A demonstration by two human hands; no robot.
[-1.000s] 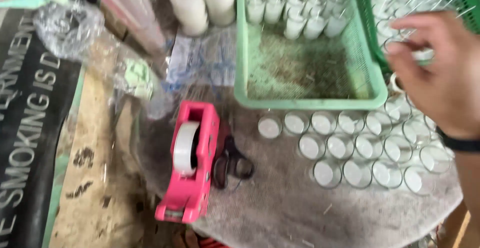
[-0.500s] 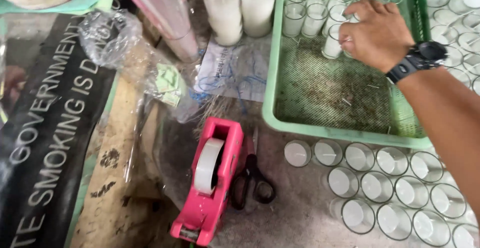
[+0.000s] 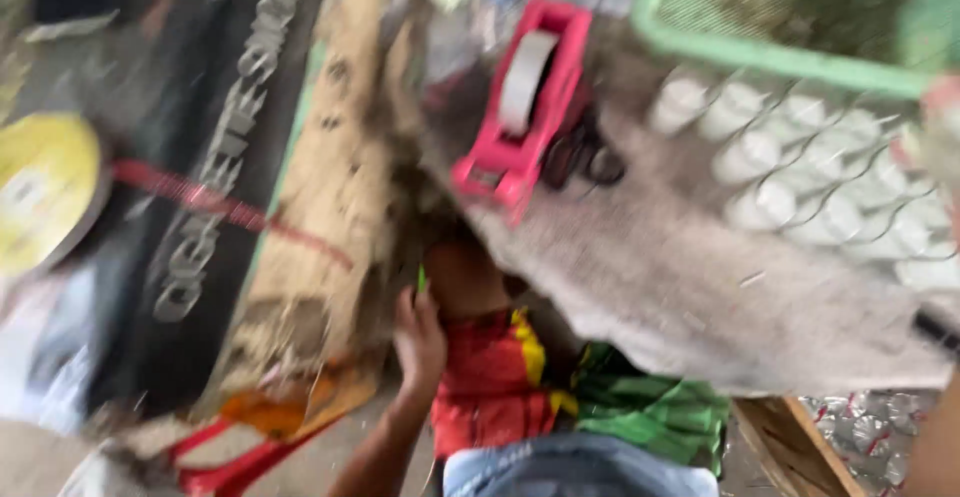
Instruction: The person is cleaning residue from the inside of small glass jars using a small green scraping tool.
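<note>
Gripping is unclear (heavy blur): left hand (image 3: 418,337) reaches under the table (image 3: 690,287) edge beside red cloth (image 3: 490,377); right hand at the right edge, hidden.

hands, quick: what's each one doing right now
Left hand: below the table edge, fingers curled near something green; a grip cannot be told through the blur.
Right hand: only the wrist shows at the right edge; cannot be told.

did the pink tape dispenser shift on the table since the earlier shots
No. The pink tape dispenser lies beside the scissors, just left of the green tray's near corner, as before; only the camera swung.
</note>
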